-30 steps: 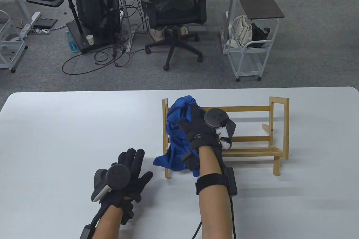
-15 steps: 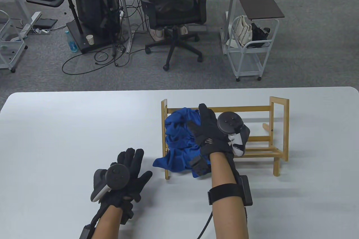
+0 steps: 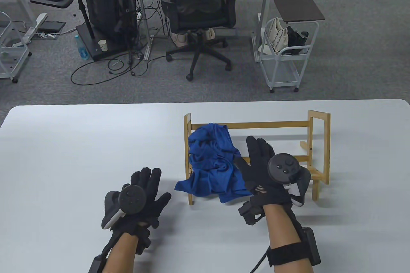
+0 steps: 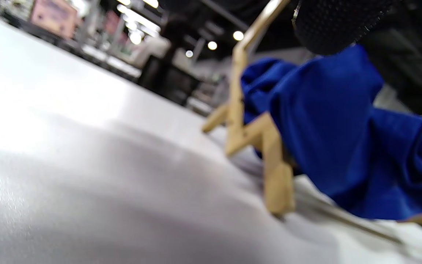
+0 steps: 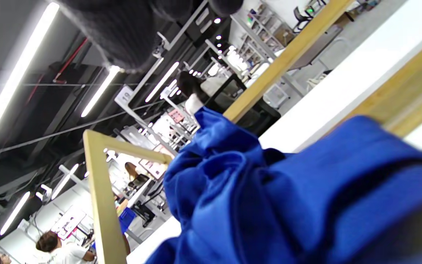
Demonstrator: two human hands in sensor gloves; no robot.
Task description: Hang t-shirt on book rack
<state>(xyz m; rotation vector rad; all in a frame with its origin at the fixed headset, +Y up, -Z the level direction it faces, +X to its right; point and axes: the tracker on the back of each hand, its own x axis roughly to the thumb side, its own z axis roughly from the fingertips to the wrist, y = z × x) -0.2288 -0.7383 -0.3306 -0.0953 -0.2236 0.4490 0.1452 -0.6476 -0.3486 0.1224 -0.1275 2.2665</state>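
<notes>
The blue t-shirt (image 3: 213, 164) lies bunched and crumpled over the left end of the wooden book rack (image 3: 275, 124), draped from the rack's top rail down across its lower slats. A corner of the cloth spills past the rack's front left leg onto the white table (image 3: 80, 145), and another fold hangs over the rack's front edge. In the left wrist view the t-shirt (image 4: 328, 124) shows as a thick blue heap pushed up against the rack's pale wooden leg (image 4: 275, 172), with the lowest folds reaching the table surface. In the right wrist view the cloth (image 5: 269, 198) fills the lower frame, with the rack's end frame (image 5: 101, 205) to its left and a rail crossing above it.

The right hand (image 3: 266, 170) is just to the right of the t-shirt, over the front of the rack, fingers spread and extended, gripping nothing; whether its thumb side brushes the cloth cannot be told. A round tracker (image 3: 283, 168) sits on its back.

The left hand (image 3: 144, 193) lies on the table, well to the left of the rack's front left leg, palm down with fingers splayed flat, holding nothing, apart from both the cloth and the rack.

Beyond the table's far edge from the rack stand a black office chair (image 3: 200, 7) and a white cart (image 3: 285, 49).
</notes>
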